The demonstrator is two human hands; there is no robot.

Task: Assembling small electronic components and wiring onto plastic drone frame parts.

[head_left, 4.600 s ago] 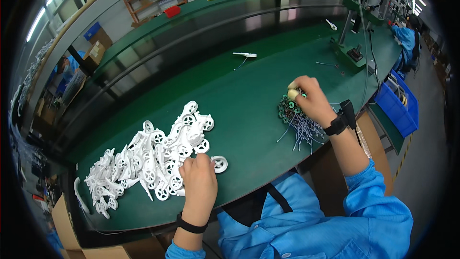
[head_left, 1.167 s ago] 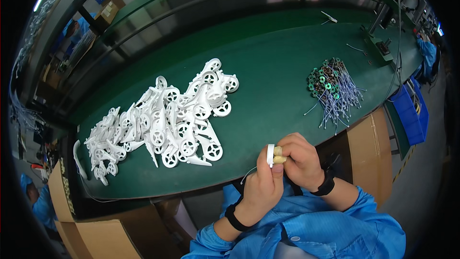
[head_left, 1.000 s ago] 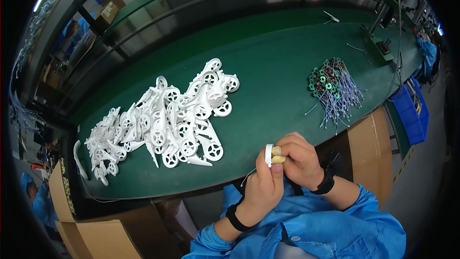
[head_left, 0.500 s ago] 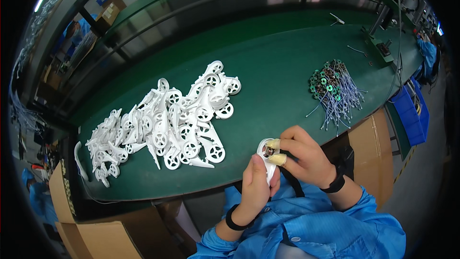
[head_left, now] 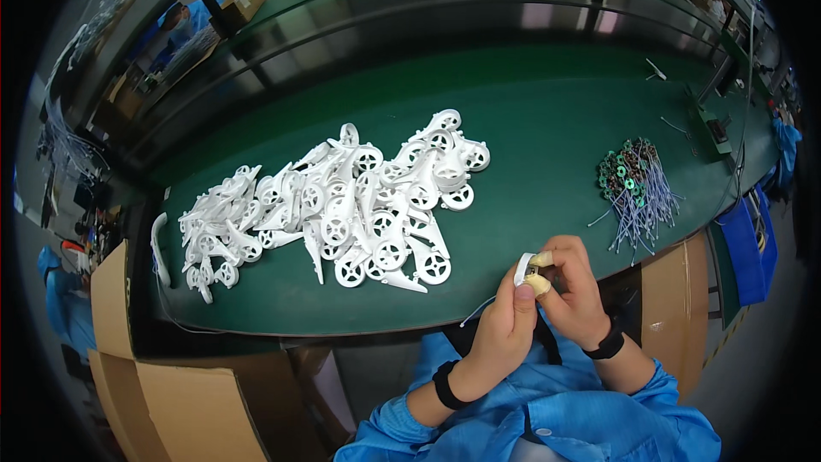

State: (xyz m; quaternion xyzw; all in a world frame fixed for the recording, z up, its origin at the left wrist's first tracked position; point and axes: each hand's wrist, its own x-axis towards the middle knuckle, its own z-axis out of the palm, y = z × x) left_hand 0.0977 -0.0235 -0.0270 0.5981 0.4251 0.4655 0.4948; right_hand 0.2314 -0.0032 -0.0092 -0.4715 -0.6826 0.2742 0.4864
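A factory workshop: matching white parts [head_left: 340,212] heaped along the left of a long green workbench [head_left: 534,180], bunched wires [head_left: 640,216] near its front edge, a blue-clad co-worker [head_left: 70,304] beyond its left end.

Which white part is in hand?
The white part in the left hand, at the covered fingertips of the right hand; the piled white parts lie on the bench.

Both hands [head_left: 505,329] at one white part [head_left: 521,270], right of white pile [head_left: 339,212].
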